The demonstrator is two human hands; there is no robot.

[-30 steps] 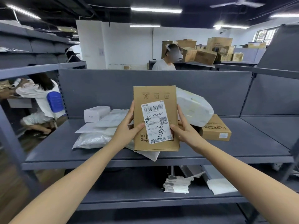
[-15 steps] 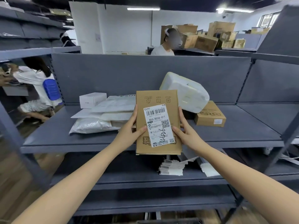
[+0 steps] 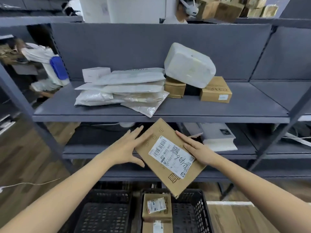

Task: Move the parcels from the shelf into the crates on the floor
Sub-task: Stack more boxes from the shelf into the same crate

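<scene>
Parcel (image 3: 170, 158): flat brown cardboard, white printed label (image 3: 173, 153) facing up, held tilted in the air below the front edge of the shelf (image 3: 202, 112) and above the right crate (image 3: 202, 211) on the floor. Left hand (image 3: 127, 147) lies flat against its left edge, fingers straight and spread. Right hand (image 3: 196, 148) lies along its right edge, fingers straight. Both hands are open and press the parcel between them, neither curled round it. Right crate, black mesh, holds two labelled brown boxes (image 3: 166, 214); left crate (image 3: 104, 214) sits just beside it. On the shelf: stack of pale bags (image 3: 127, 88), small white box (image 3: 96, 74) behind them, white wrapped bundle (image 3: 190, 64) resting on brown cartons (image 3: 216, 91).
</scene>
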